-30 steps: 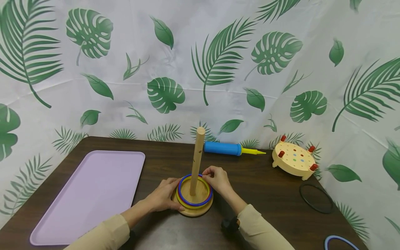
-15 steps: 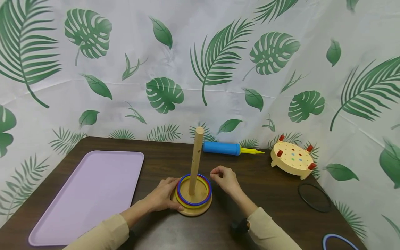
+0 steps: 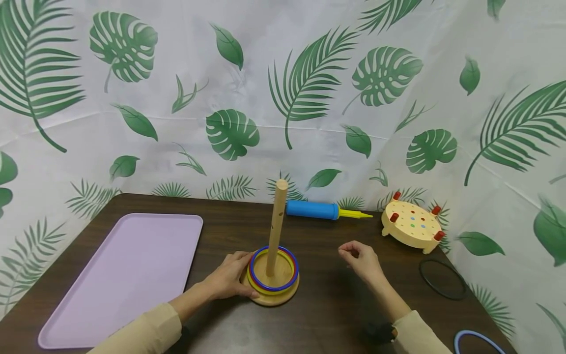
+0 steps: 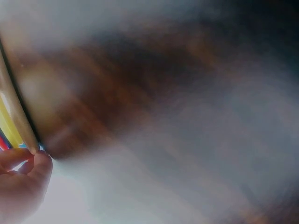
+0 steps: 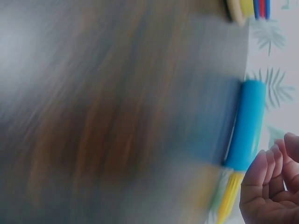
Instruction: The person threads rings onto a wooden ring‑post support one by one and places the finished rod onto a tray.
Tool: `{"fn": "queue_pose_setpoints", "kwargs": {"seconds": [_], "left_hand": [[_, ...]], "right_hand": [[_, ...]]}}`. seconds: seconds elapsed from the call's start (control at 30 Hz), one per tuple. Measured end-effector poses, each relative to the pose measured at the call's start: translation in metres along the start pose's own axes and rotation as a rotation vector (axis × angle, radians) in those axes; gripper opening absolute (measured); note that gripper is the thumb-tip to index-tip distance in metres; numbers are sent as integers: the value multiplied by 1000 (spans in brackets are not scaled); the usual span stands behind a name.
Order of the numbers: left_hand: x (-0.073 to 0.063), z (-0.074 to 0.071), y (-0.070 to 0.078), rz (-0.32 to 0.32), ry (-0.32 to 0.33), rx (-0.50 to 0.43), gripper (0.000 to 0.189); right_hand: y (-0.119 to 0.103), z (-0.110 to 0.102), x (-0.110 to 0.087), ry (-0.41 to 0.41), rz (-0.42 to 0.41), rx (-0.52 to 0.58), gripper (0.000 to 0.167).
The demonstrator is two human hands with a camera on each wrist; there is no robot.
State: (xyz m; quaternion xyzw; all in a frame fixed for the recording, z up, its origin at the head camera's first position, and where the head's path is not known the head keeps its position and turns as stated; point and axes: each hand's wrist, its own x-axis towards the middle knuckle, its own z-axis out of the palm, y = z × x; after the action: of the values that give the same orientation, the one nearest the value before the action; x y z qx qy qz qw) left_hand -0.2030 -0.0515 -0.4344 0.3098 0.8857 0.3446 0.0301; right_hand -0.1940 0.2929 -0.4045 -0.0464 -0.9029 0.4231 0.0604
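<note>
In the head view a wooden ring-toss stand [image 3: 276,221], a round base with an upright post, stands mid-table. Blue, red and yellow rings [image 3: 274,288] lie stacked on its base around the post. My left hand [image 3: 230,276] grips the base's left edge, thumb in front and fingers behind. The left wrist view has the left fingers [image 4: 41,164] right at the base rim [image 4: 21,112]. To the right of the stand, my right hand [image 3: 361,260] is over the table with loosely curled fingers and nothing in them; the right wrist view also shows this hand [image 5: 271,186] holding nothing.
A lilac tray [image 3: 132,280] lies at the left. Behind the stand is a blue hand pump [image 3: 312,210] with a yellow nozzle. At the right are a cream pegged board [image 3: 413,224], a black ring [image 3: 442,279] and a pale blue ring [image 3: 477,334]. A leaf-print curtain hangs behind.
My right hand has let go of the blue ring's edge and moved right, away from the stand. My left hand keeps its grip on the base.
</note>
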Motion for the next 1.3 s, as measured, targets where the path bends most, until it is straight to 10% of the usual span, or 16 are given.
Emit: {"fn": "queue_pose_setpoints", "kwargs": {"seconds": [0.77,1.3], "left_hand": [[3,0,4,-29,-29,25,93],[2,-1,2,-42,-28,24,94]], "right_hand": [[91,-125,-59,111,185,-239,38],[149,-200,-99,-13,156,-486,33]]}}
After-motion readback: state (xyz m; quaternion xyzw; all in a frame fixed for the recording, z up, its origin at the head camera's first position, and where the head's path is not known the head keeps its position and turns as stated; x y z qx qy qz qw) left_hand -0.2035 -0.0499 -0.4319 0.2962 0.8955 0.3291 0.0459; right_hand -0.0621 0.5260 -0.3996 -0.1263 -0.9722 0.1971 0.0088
